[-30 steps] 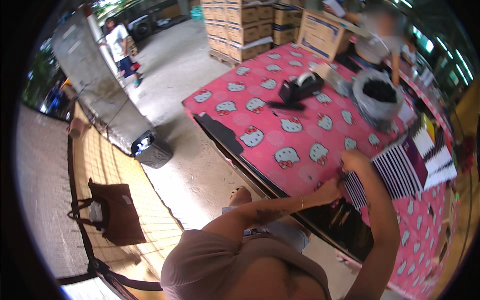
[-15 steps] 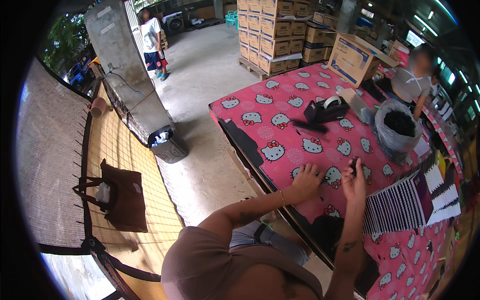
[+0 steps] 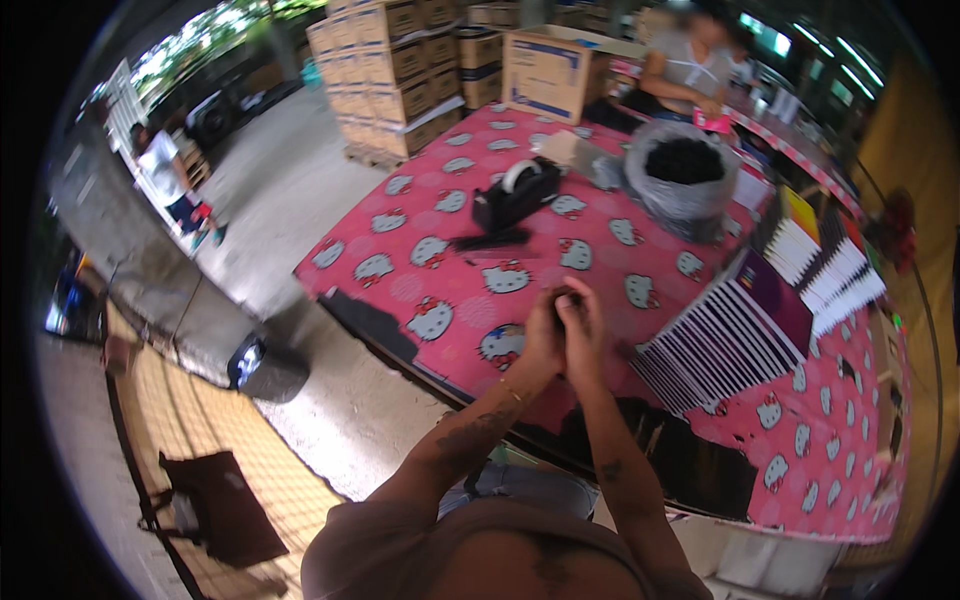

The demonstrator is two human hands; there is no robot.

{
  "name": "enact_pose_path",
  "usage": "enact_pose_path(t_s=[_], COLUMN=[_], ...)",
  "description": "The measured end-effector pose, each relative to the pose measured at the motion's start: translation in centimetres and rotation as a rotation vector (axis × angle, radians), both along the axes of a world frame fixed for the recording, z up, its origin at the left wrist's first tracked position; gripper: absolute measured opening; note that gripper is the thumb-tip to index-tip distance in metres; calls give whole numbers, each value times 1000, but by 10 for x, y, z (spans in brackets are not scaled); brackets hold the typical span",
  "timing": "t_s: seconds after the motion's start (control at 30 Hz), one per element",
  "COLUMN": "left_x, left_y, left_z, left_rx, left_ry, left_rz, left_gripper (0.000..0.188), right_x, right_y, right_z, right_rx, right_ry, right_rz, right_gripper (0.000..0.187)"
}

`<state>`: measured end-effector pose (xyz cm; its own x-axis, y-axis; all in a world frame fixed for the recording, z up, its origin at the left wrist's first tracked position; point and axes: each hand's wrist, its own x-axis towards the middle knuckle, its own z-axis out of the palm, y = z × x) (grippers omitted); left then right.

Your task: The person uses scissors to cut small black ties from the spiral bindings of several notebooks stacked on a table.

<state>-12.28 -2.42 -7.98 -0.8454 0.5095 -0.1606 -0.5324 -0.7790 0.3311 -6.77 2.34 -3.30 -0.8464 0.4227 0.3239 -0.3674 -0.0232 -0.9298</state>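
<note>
My left hand [image 3: 541, 338] and my right hand [image 3: 586, 325] are pressed together above the pink cartoon-print table cover [image 3: 470, 285]. Between them, near the thumbs, a small black thing [image 3: 569, 298] shows in part; its kind cannot be made out. The right hand's fingers curl round it, and the left hand closes against it from the other side. Just beyond the hands lies a bunch of thin black strips [image 3: 490, 241]. Right of them is a fanned row of purple-covered booklets [image 3: 725, 325] with striped black-and-white edges.
A black tape dispenser [image 3: 515, 200] stands farther back. Beside it is a clear plastic bag [image 3: 680, 205] full of black pieces. An open carton [image 3: 545, 80] sits at the table's far edge, near a co-worker [image 3: 690, 65]. Stacked cartons [image 3: 385, 80] and another person [image 3: 165, 175] are farther off.
My left hand has lifted off the table cover and come together with my right hand around the small black thing. The view has swung to the right.
</note>
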Motion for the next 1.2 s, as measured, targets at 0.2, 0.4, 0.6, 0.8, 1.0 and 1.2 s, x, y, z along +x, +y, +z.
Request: enact_pose_path(t_s=[0.2, 0.4, 0.6, 0.8, 1.0, 1.2], left_x=[-26, -124, -161, -85, -45, 27], left_y=[29, 130, 223, 162, -25, -78], left_z=[2, 64, 148, 45, 4, -15], left_rx=[-6, 60, -783, -883, -1511, -1876], left_ry=[-150, 18, 551, 1242, 1472, 1677], left_rz=[-95, -271, 7, 68, 209, 253], left_gripper=[48, 65, 72, 28, 35, 56], right_x=[5, -6, -11, -14, -15, -12], right_y=[24, 42, 35, 60, 40, 36], right_z=[-22, -70, -85, -98, -88, -86], right_rx=[-113, -130, 190, 180, 11, 20], right_ry=[206, 24, -17, -60, -69, 12], right_rz=[-313, -462, -384, -431, -354, -349], right_gripper=[32, 29, 22, 21, 21, 19])
